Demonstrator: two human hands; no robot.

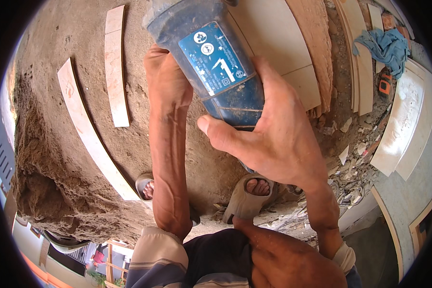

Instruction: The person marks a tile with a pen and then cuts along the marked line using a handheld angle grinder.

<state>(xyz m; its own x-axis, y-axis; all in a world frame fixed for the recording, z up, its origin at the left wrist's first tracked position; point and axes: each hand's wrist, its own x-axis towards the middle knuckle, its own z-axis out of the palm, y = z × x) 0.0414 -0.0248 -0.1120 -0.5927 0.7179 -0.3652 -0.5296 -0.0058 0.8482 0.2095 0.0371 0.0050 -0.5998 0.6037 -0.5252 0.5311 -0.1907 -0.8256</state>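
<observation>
Close up, at the top centre, is a dusty blue power tool with a label on its side, which looks like an angle grinder (240, 103). My right hand (283, 129) is wrapped round its lower body, thumb on the near side and fingers partly hidden behind it. At the tool's upper left, my left hand (168, 79) is closed against the wider end, its fingers mostly out of sight behind the housing. The working end of the tool runs out of the picture. Beyond it, large cream tiles (293, 43) lie on the ground.
Two narrow tile strips, one inner (115, 72) and one outer (93, 137), lie on the dirt at left. To the right are stacked strips (365, 72), a blue cloth (386, 48), an orange-black tape measure (385, 85), pale tiles (403, 120) and rubble (353, 139). My sandalled feet are below.
</observation>
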